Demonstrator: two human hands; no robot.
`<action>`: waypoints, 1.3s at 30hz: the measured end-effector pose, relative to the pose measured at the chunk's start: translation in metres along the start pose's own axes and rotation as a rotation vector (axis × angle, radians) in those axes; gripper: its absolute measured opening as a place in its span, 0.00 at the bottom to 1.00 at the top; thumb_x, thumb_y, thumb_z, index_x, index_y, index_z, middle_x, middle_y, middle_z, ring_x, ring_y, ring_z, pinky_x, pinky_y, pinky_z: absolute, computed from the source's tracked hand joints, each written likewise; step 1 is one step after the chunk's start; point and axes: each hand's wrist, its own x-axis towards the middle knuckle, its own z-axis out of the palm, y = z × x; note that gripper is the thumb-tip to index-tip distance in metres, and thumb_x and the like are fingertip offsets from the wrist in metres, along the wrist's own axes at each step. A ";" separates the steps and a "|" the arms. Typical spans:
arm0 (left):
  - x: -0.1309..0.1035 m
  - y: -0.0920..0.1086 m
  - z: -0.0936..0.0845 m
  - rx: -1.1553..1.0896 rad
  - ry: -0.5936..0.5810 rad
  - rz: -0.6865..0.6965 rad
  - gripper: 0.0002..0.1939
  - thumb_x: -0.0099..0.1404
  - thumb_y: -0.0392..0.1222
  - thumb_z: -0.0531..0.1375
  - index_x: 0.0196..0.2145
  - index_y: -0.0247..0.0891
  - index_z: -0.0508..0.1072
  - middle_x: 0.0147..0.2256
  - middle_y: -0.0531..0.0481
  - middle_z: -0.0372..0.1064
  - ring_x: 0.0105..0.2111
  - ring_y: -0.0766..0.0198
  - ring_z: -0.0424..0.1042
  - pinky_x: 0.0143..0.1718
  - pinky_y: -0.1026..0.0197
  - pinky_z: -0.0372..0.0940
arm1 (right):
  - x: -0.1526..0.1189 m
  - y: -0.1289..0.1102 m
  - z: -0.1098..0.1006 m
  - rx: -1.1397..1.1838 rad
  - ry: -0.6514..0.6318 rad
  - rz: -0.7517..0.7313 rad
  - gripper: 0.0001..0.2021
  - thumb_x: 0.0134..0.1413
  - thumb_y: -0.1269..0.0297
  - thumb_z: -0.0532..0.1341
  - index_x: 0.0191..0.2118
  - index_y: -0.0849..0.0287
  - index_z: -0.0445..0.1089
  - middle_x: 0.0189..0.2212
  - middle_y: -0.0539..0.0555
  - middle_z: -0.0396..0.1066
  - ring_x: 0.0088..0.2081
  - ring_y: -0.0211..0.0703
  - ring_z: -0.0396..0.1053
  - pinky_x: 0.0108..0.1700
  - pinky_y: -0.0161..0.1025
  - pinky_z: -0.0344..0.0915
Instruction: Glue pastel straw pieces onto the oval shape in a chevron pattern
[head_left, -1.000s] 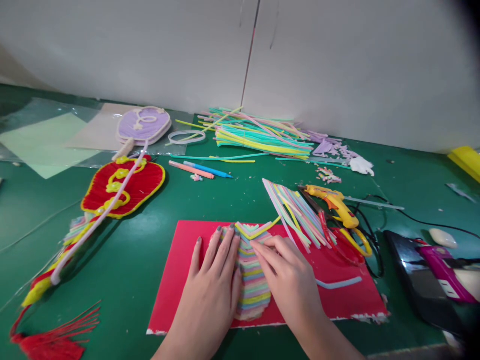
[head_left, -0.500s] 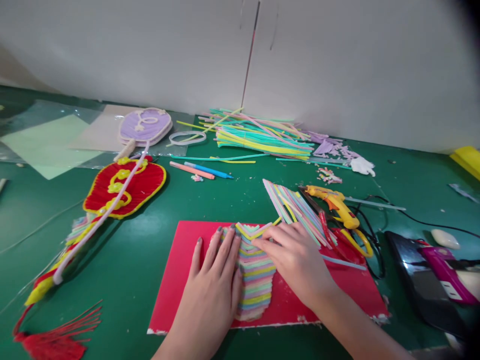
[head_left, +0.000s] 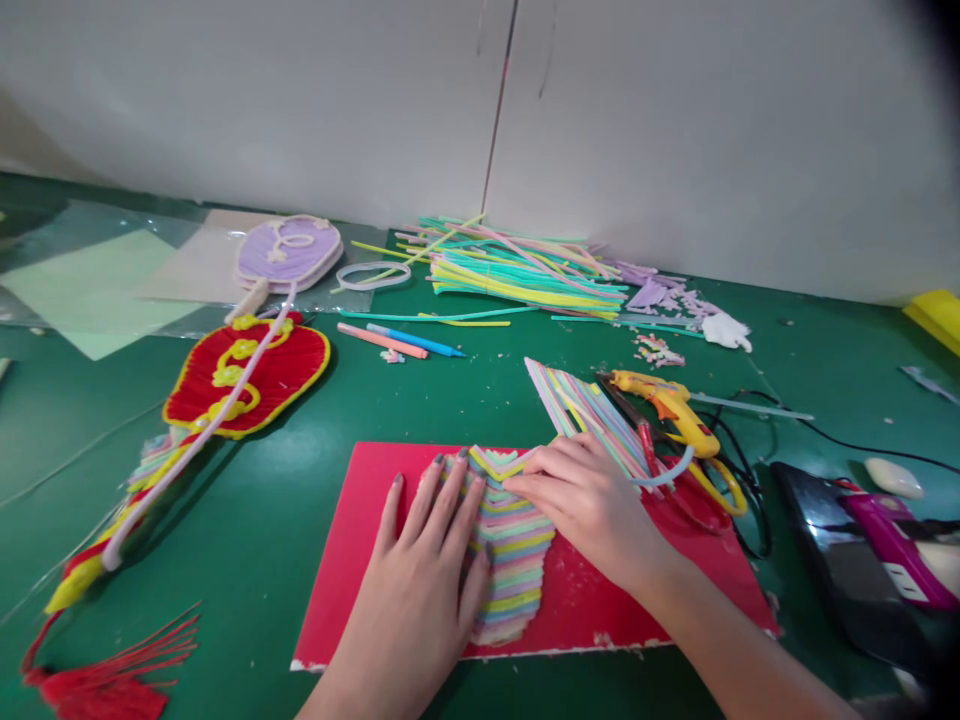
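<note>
A panel of pastel striped chenille stems (head_left: 516,572), bent in a chevron at its top, lies on a red board (head_left: 352,530). My left hand (head_left: 420,570) rests flat over the panel's left side with its fingers spread. At the upper right edge, my right hand (head_left: 596,505) has its thumb and fingers pinched on a chenille stem. From behind that hand a light blue end of stem (head_left: 677,468) curves out to the right. The tip inside the pinch is hidden.
A striped fan-shaped piece (head_left: 577,400), a yellow glue gun (head_left: 667,405) and yellow-handled scissors (head_left: 716,487) lie at the right. Loose stems (head_left: 525,280) are piled behind. A red fan (head_left: 281,375) with a tassel (head_left: 112,680) is left; a black device (head_left: 832,560) is right.
The light blue stem's free end, straight and low on the board before, now bends upward beside my right hand. My left thumb has shifted slightly upward and right; both hands otherwise stay in place.
</note>
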 end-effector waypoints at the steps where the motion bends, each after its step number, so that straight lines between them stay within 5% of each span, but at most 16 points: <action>1: 0.000 0.000 0.000 0.003 -0.002 0.004 0.28 0.68 0.44 0.50 0.63 0.37 0.55 0.64 0.48 0.50 0.62 0.50 0.53 0.57 0.41 0.57 | 0.000 0.001 0.000 0.007 -0.009 0.001 0.10 0.62 0.70 0.56 0.35 0.55 0.75 0.28 0.49 0.72 0.34 0.38 0.64 0.38 0.39 0.54; 22: 0.001 0.000 -0.002 -0.027 -0.012 -0.014 0.27 0.68 0.45 0.49 0.63 0.39 0.56 0.64 0.48 0.52 0.62 0.49 0.53 0.57 0.40 0.59 | 0.014 0.028 -0.004 0.045 -0.170 -0.177 0.09 0.62 0.68 0.56 0.38 0.53 0.74 0.36 0.49 0.73 0.41 0.37 0.65 0.44 0.40 0.56; 29: 0.001 0.000 -0.001 -0.052 -0.011 -0.024 0.27 0.68 0.45 0.50 0.63 0.39 0.56 0.64 0.47 0.51 0.62 0.49 0.53 0.57 0.39 0.57 | 0.006 0.028 0.005 0.079 -0.090 -0.159 0.07 0.61 0.67 0.58 0.38 0.54 0.74 0.34 0.49 0.74 0.39 0.36 0.67 0.43 0.39 0.57; 39: 0.001 -0.008 -0.008 -0.259 0.036 -0.129 0.25 0.70 0.42 0.48 0.63 0.40 0.52 0.64 0.44 0.50 0.63 0.54 0.53 0.58 0.46 0.59 | -0.002 0.020 -0.015 0.073 0.065 0.000 0.06 0.59 0.66 0.60 0.39 0.52 0.74 0.38 0.50 0.74 0.42 0.39 0.68 0.49 0.43 0.60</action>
